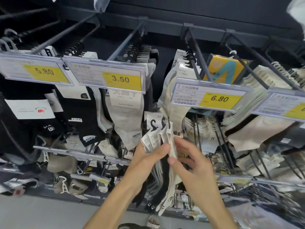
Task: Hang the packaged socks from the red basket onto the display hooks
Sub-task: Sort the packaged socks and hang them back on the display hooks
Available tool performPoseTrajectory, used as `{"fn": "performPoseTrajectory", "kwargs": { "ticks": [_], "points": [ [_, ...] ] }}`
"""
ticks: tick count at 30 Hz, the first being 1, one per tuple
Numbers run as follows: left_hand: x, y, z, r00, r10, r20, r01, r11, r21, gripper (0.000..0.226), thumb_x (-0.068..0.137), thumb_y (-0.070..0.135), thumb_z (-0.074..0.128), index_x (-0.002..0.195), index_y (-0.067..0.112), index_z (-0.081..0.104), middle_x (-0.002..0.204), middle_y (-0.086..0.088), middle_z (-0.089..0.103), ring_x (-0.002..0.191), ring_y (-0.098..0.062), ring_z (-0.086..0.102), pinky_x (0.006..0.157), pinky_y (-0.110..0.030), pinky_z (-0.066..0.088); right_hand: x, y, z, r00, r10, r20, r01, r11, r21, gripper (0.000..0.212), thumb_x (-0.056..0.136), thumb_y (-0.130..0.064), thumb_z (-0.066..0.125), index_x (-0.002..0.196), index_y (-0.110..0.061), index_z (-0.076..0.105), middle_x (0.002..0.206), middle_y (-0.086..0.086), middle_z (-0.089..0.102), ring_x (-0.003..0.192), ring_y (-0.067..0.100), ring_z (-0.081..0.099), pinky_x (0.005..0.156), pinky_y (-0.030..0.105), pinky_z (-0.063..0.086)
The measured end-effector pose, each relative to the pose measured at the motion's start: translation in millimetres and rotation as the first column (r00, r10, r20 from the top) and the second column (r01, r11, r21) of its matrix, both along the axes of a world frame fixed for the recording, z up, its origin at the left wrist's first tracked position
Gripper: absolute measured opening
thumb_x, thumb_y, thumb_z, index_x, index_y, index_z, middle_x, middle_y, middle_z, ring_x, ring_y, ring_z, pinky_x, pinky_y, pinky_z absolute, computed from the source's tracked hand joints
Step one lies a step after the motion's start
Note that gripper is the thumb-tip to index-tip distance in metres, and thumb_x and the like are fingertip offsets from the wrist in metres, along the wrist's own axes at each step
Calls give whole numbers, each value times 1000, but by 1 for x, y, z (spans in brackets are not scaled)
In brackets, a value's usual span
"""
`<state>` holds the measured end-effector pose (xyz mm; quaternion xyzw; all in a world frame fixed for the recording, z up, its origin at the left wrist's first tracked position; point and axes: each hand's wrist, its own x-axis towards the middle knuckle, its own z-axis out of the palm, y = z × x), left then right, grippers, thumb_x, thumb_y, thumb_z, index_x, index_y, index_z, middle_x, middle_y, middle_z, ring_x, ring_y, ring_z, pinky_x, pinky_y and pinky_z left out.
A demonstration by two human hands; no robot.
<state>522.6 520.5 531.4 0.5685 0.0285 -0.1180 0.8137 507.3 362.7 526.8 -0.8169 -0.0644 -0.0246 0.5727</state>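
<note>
A bunch of packaged socks (157, 129), white card headers with small black plastic hangers on top, is held upright at the centre in front of the rack. My left hand (148, 158) grips the bunch from the left, thumb across the cards. My right hand (191, 161) pinches the rightmost cream pair from the right side. The socks' black, grey and cream bodies hang down between my forearms. Long dark display hooks (194, 52) stick out from the back rail above. The red basket is not in view.
Price strips reading 5.80 (43, 71), 3.50 (120, 78) and 6.80 (219, 98) front the upper hooks, which carry black, grey and cream socks. A lower row of hooks (219, 142) with more socks lies behind my hands. Grey floor shows at the bottom left.
</note>
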Motion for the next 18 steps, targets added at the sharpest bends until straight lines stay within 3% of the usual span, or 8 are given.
{"fn": "performPoseTrajectory", "kwargs": {
  "ticks": [3,4,7,9,11,14,17,18],
  "points": [
    [1,2,-5,993,92,-78,-95,994,-48,66,53,60,82,114,39,68,112,17,75,104,1,70,87,-23,47,1,-3,-1,998,-59,-6,60,990,124,30,88,-46,54,116,-47,65,100,2,72,87,33,68,77,60,57],
    [1,3,-6,991,110,-82,-114,992,-48,67,52,61,81,114,40,68,113,18,75,105,2,69,91,-25,45,1,-4,-2,997,-80,-16,82,984,160,27,91,-43,52,113,-45,67,97,6,72,88,40,65,79,64,54],
    [2,1,-7,991,123,-56,-125,991,-48,60,54,59,81,111,43,69,115,18,74,108,2,68,93,-24,45,3,-7,-3,998,-65,9,62,982,179,28,98,-31,48,117,-44,66,109,-7,74,100,20,70,87,40,57],
    [3,-2,-4,993,120,-21,-121,992,-44,53,59,52,82,110,42,70,114,14,75,108,-1,69,87,-19,51,2,-7,-2,999,-17,33,14,994,111,29,100,-34,47,123,-43,62,107,-16,73,95,6,69,81,25,56],
    [4,-4,0,994,107,34,-106,994,-22,43,67,41,83,108,42,73,114,11,76,108,-3,70,81,-12,54,2,-3,-2,999,42,26,-42,999,-5,36,94,-48,52,130,-48,56,94,-23,70,81,0,66,70,21,53],
    [6,-5,4,993,92,67,-93,995,19,47,74,31,79,120,31,68,114,9,76,109,-5,70,81,-10,52,4,2,-2,997,76,5,-75,991,-111,54,84,-55,62,136,-50,48,109,-26,69,100,-3,65,82,15,51],
    [7,-4,3,994,85,61,-87,996,28,48,73,37,76,120,31,67,111,12,76,105,-3,70,79,-10,53,10,-1,-2,998,21,55,-15,994,-109,31,91,-37,61,117,-52,55,88,-21,70,77,0,66,66,12,49],
    [7,-3,3,995,89,54,-91,996,22,41,72,38,75,113,35,71,109,13,77,102,-3,71,76,-11,54,12,-2,-2,997,7,76,1,994,-106,32,95,-28,59,116,-51,55,92,-23,70,80,-1,67,65,10,49]
  ]
}}
